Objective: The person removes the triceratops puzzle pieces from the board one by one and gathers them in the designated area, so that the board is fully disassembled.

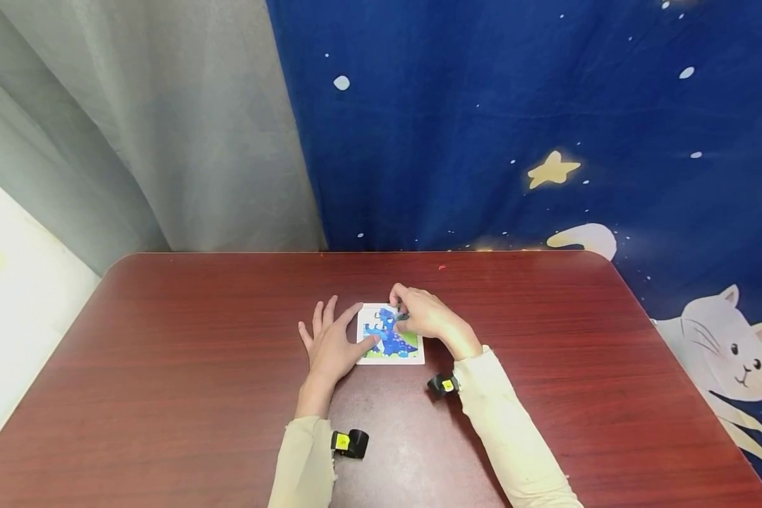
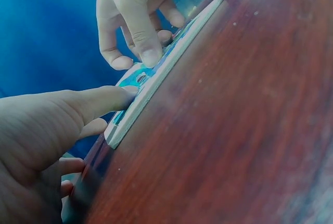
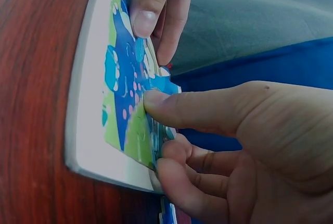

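Note:
A small white-bordered picture puzzle board point(image 1: 390, 361) lies on the table, printed with a blue dinosaur point(image 3: 125, 73) on green. My left hand point(image 1: 334, 347) is at its left side, fingers spread. The left thumb point(image 2: 117, 98) rests on the picture, and the index fingertip reaches the far left corner. Over the board's far right part, my right hand point(image 1: 427, 315) pinches a blue puzzle piece point(image 3: 165, 84) between thumb and curled fingers. In the right wrist view the piece tilts up from the picture; the fingers hide its lower part.
The reddish-brown wooden table point(image 1: 228, 367) reaches back to a grey curtain point(image 1: 228, 127) and a blue starry curtain point(image 1: 451, 127). Tiny red specks point(image 1: 442, 267) lie near its far edge. Black wrist cameras point(image 1: 351, 443) sit at both sleeves.

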`<state>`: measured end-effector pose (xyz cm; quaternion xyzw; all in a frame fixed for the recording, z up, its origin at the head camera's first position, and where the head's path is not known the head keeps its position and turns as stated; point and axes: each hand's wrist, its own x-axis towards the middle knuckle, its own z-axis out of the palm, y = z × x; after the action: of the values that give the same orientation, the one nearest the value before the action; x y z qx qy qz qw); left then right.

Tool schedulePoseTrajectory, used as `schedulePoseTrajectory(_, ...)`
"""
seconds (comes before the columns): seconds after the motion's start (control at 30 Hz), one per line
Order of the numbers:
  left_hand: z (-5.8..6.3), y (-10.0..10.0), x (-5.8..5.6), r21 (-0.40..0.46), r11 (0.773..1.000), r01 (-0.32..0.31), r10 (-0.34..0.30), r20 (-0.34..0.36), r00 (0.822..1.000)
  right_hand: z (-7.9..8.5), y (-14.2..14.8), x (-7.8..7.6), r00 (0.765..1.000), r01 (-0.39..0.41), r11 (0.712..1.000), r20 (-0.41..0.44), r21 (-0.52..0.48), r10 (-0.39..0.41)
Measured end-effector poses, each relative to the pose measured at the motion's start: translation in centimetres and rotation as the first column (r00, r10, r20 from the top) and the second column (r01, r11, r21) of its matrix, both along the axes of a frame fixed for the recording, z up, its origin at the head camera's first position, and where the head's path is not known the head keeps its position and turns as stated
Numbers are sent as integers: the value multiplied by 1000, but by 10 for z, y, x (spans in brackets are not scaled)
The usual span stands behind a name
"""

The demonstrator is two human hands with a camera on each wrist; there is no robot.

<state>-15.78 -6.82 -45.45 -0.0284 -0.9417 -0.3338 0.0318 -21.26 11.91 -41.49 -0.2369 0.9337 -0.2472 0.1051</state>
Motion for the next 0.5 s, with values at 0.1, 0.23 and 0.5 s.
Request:
schedulePoseTrajectory(0.1,0,0,0,-1,1000,-2,2,4,1000,-1,0,0,1000,-11,1000,-28,-6,11)
schedulePoseTrajectory(0.23,0,0,-1,2,1000,-1,1,3,1000,-1,1,-2,996,-35,999,-79,5,36)
schedulePoseTrajectory(0.5,-1,0,-1,9,1000,-5,5,8,1000,-5,5,-4,992,-65,997,-107,-33,61)
